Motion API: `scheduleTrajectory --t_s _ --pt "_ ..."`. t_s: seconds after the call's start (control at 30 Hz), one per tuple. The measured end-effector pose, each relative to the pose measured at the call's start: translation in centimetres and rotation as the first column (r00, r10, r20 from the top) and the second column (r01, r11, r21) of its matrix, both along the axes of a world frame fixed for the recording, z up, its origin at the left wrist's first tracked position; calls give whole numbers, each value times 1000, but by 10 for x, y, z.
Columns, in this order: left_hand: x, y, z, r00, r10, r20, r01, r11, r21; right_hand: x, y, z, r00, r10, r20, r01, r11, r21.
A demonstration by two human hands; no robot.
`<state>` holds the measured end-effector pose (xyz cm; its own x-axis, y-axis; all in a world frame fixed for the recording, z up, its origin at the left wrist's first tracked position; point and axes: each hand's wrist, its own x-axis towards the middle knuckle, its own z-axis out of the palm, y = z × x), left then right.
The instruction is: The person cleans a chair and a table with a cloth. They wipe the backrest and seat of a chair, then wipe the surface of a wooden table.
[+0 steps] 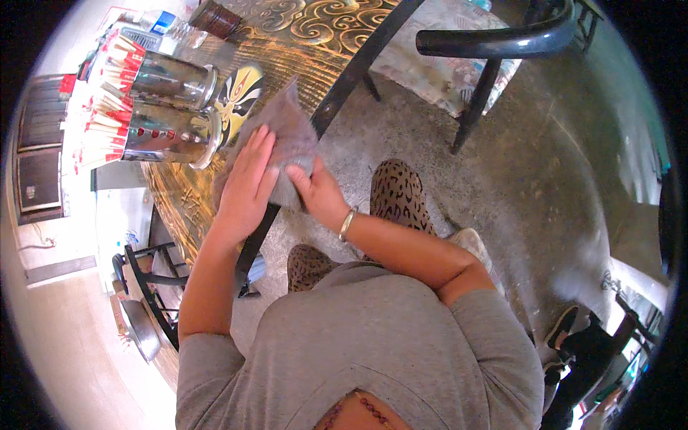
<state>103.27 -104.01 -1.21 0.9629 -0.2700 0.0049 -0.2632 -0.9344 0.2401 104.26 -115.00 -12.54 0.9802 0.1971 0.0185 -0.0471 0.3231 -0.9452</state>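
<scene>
A grey-brown cloth (293, 121) lies bunched over the edge of a carved, patterned wooden table (306, 70). My left hand (247, 172) rests flat on the cloth with its fingers extended. On the cloth's near corner, my right hand (320, 188) pinches a fold between thumb and fingers, and a bangle sits at that wrist. Just beyond the cloth lies a yellow, black and white painted mask-shaped item (242, 97). Beside it are two shiny cylindrical containers (172, 80) (166, 131), lying sideways in the view and filled with red-and-white wrapped sticks.
A dark brown cup (215, 20) and a clear plastic item with a blue label (164, 22) are at the table's far side. A black-framed chair (484, 43) with a patterned seat stands at the upper right. Another person's shoe (561, 327) shows at the lower right.
</scene>
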Motion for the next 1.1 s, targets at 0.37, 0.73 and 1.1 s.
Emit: scheduleTrajectory --t_s 0.37,0.73,1.1 --pt "25 -7 -12 992 -57 112 58 998 -4 8 8 9 986 -149 -73 145 988 -60" --pt "48 -16 -24 960 -120 253 117 993 27 39 8 -9 984 -141 -113 166 952 258" --pt "-14 -6 -13 981 -133 144 107 979 173 -22 17 -47 996 93 -3 -90 962 -257"
